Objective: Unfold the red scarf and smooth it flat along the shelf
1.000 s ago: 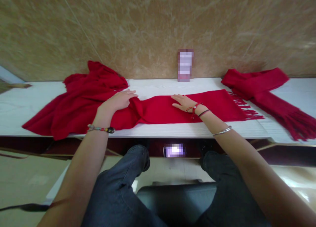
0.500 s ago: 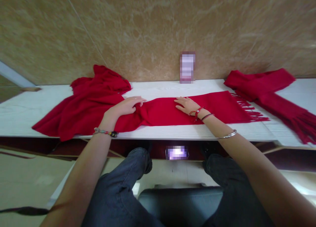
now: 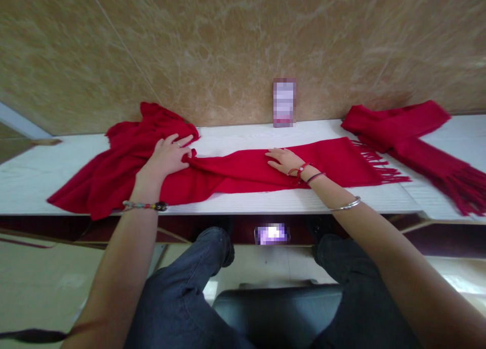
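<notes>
A long red scarf [image 3: 250,172] with a fringed right end lies along a narrow white tabletop [image 3: 235,136]. Its right part is flat, while its left part is a loose, rumpled heap. Over that heap is my left hand [image 3: 169,156], thumb and a finger closed on the scarf's upper edge, the other fingers spread. A slanting fold runs from this hold toward the middle. Flat on the smooth part rests my right hand [image 3: 286,162], fingers stretched out and pointing left.
A second red fringed scarf [image 3: 413,133] lies folded at the right. A blurred-out phone-shaped object [image 3: 284,103] leans against the tiled wall [image 3: 212,50]. Another blurred-out, lit object [image 3: 272,234] is below the table edge, between my knees. A dark stool seat [image 3: 277,313] is under me.
My left hand has shifted left and slightly up the scarf, drawing its upper edge into a raised fold. My right hand stays in about the same place on the cloth.
</notes>
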Motion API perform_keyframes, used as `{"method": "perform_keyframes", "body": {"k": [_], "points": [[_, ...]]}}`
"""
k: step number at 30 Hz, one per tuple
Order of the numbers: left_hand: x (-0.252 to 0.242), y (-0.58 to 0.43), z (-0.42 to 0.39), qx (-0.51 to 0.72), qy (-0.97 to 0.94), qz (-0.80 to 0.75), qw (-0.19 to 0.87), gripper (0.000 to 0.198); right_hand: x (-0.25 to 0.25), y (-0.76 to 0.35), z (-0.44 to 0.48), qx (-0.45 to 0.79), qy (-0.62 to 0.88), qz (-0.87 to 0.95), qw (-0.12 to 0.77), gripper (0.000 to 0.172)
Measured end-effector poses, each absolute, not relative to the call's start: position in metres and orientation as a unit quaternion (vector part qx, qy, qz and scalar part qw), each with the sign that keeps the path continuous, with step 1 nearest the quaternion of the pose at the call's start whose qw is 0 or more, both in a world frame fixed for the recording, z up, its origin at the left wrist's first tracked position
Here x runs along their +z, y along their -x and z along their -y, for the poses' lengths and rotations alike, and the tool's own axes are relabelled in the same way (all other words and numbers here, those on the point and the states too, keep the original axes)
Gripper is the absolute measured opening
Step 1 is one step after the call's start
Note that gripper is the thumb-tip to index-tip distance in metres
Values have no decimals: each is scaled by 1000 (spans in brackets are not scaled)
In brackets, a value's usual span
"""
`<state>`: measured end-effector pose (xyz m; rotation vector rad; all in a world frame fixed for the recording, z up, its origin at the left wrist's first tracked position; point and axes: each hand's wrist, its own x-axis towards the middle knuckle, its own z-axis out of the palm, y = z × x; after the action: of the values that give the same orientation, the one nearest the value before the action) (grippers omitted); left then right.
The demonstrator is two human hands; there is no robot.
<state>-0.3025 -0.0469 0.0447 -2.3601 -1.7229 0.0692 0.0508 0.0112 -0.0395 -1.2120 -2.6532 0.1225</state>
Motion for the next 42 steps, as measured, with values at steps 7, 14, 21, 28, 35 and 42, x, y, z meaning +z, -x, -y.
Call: {"method": "perform_keyframes", "body": {"k": [7,14,21,28,35,42], "points": [[44,298,48,-15,812,581,52,14,-41,-52,-12,45,409,903,125,45],[37,308,40,-37,823,565,-40,34,-43,-53,-14,35,405,904,130,45],[43,321,50,-70,754,642,122,35,-42,-53,-13,30,402,907,122,46],[54,333,68,-171,691,674,199,47,-38,-52,-10,45,408,904,118,44],[21,365,73,-36,808,578,103,32,-39,-52,-12,37,409,904,118,45],[50,402,105,-41,699,686,197,52,-38,-52,-10,42,407,904,121,45]]}}
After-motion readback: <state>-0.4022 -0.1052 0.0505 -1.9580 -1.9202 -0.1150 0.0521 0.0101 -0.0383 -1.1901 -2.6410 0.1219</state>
